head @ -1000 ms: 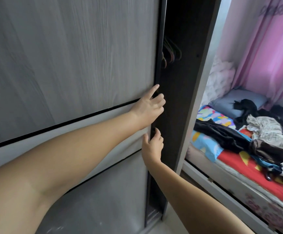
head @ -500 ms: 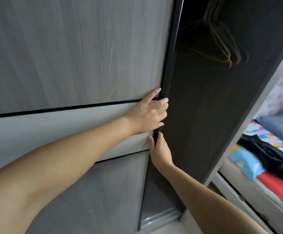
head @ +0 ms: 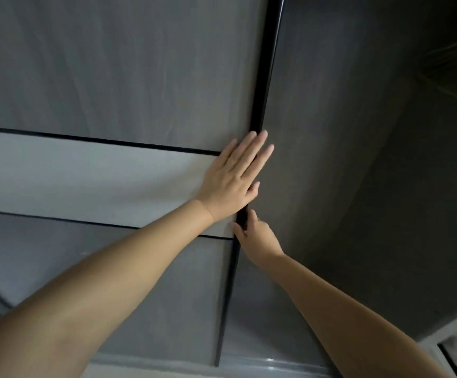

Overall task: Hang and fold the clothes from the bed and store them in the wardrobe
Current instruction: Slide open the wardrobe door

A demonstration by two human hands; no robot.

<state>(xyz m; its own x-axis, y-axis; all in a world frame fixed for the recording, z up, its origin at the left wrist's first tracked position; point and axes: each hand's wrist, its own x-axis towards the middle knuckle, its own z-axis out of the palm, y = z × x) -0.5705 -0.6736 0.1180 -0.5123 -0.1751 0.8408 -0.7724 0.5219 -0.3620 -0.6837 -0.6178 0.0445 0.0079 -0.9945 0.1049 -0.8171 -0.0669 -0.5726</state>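
Head view: the left hand (head: pixel 231 177) lies flat, fingers straight, on the pale band of the wardrobe's sliding door (head: pixel 107 85), fingertips over its black edge strip (head: pixel 261 85), while just below it the right hand (head: pixel 254 234) pinches that same strip between thumb and fingers. The wardrobe interior (head: pixel 371 165) stands dark to the right; neither clothes nor bed show. The door looks like a large, stiff, smooth-faced panel, probably heavy on its track, so the edge strip seems the surest hold, with the flat palm likely to slip.
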